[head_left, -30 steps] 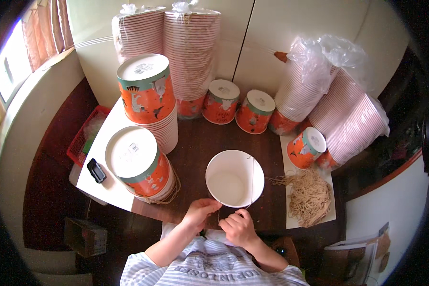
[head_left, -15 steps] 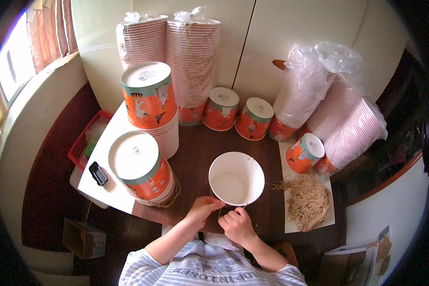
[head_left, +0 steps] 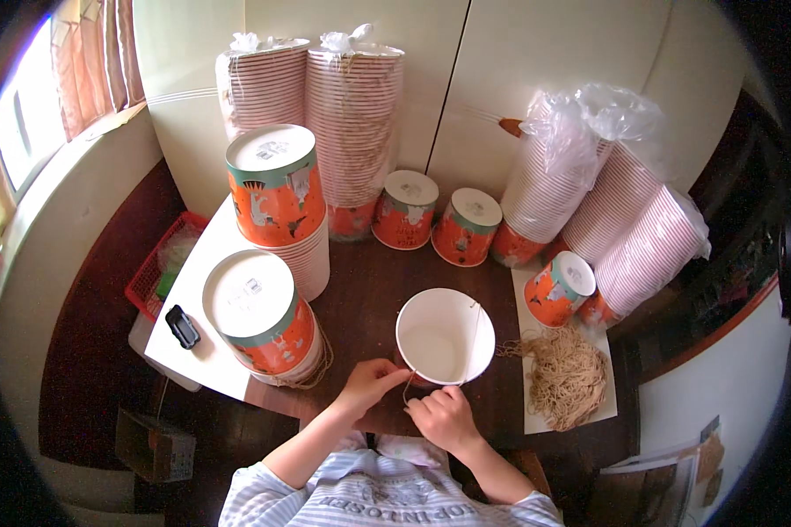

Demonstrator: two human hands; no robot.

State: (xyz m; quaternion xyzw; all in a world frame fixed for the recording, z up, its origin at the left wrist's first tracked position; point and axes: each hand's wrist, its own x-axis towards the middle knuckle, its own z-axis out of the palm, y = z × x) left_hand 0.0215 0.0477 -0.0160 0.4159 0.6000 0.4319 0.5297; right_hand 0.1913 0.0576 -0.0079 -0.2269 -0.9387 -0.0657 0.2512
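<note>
A white-lined paper bucket (head_left: 444,338) stands upright on the dark table in front of me, its mouth facing up. A thin brown string (head_left: 473,338) runs across the right part of its mouth from the far rim. My left hand (head_left: 371,385) pinches string at the near rim, left of the middle. Close to it, my right hand (head_left: 446,419) is curled below the near rim with string at its fingers; the fingertips are partly hidden. Right of the bucket, a tangled heap of brown strings (head_left: 569,378) lies on a white board.
Upside-down orange and green buckets stand on stacks at left, the nearer one (head_left: 253,294) ringed by loose string. Tall plastic-wrapped bucket stacks (head_left: 354,132) rise at the back, with more (head_left: 554,176) at right. A small black tray (head_left: 182,326) lies at the left edge.
The bucket sits slightly farther right and is turned a little, its string shifting along the far rim. My left hand still pinches string; my right hand has moved slightly right.
</note>
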